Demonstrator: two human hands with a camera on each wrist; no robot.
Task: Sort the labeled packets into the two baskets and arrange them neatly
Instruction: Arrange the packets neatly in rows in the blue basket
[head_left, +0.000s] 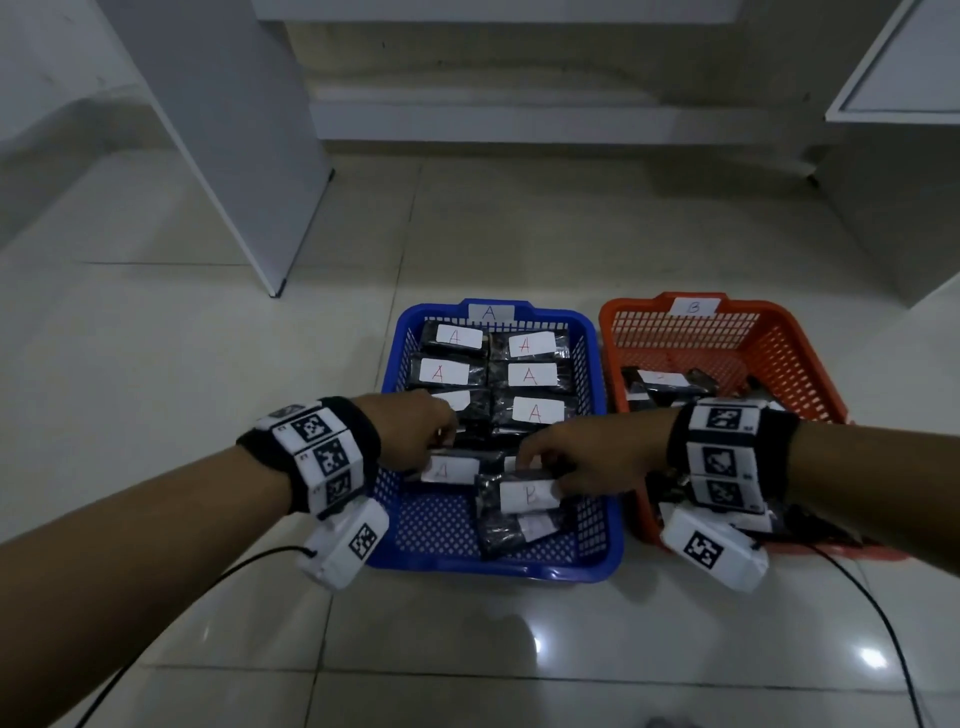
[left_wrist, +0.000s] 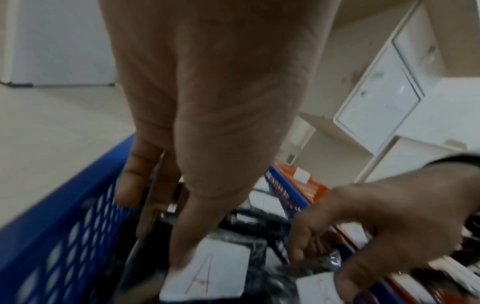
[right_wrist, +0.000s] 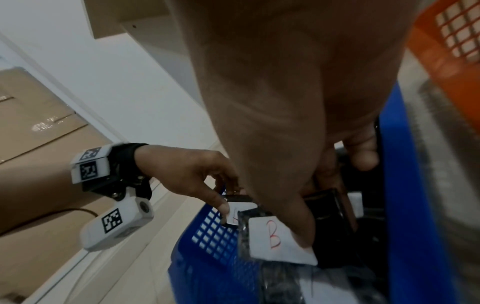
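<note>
Resting on glossy floor tiles (head_left: 467, 649) between white cabinets (head_left: 218, 130), both grips pinch packets: left A (head_left: 451, 469), right B (head_left: 524, 494).

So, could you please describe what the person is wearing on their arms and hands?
Both forearms are bare, with no sleeves or gloves. Each wrist carries a black fabric band ringed with white blocks bearing black square-patterned markers. Under each wrist hangs a white rounded camera housing with its own marker, and a thin black cable trails from each.
</note>
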